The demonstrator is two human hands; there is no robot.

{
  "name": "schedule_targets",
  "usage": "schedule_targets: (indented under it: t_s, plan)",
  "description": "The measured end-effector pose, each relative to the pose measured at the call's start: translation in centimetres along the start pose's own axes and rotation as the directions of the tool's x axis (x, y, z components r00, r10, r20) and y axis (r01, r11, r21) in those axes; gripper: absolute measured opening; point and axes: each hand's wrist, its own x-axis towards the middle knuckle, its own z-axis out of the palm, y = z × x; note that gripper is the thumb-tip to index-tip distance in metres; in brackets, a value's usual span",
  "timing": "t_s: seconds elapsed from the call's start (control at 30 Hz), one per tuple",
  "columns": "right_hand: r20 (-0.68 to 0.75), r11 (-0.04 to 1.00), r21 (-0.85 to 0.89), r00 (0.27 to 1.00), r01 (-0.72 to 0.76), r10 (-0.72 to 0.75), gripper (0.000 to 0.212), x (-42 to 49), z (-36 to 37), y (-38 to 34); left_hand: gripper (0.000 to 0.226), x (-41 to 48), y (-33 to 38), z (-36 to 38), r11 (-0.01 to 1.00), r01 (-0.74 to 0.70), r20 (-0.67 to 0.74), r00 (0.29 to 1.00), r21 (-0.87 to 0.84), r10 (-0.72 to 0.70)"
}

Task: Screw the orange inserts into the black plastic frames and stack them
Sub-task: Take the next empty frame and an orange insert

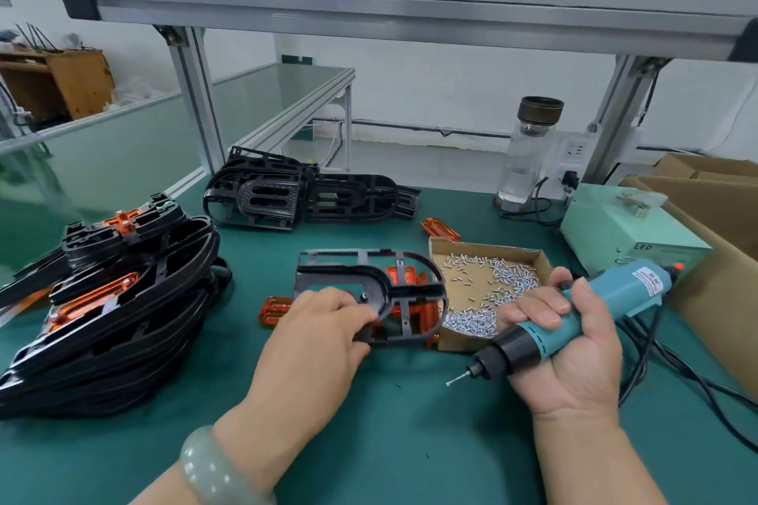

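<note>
A black plastic frame [371,283] lies at the middle of the green mat, over several orange inserts [404,310]. My left hand [324,334] grips the frame's near left side. My right hand [562,348] holds a teal electric screwdriver [574,318], its bit pointing down-left just above the mat, apart from the frame. One loose orange insert [274,311] lies left of the frame and another [440,228] behind the screw box. A tall stack of black frames with orange inserts [110,303] stands at the left.
A cardboard tray of small silver screws [492,291] sits right of the frame. Bare black frames [303,197] lie at the back. A green power box [623,234], a glass bottle [529,152], cardboard boxes [713,225] and cables [672,365] fill the right side.
</note>
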Motion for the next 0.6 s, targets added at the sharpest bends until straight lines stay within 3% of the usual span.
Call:
schedule_targets:
  t_s: [0.3, 0.6]
  plan:
    - [0.006, 0.997, 0.058, 0.999, 0.052, -0.053, 0.007, 0.0, 0.1, -0.4, 0.037, -3.8, 1.2, -0.5, 0.989, -0.069, 0.226, 0.969, -0.128, 0.097]
    - [-0.016, 0.996, 0.038, 0.997, 0.080, -0.079, 0.006, 0.1, 0.0, -0.5, 0.040, -4.3, 1.7, -0.3, 0.993, -0.072, 0.374, 0.922, -0.090, 0.101]
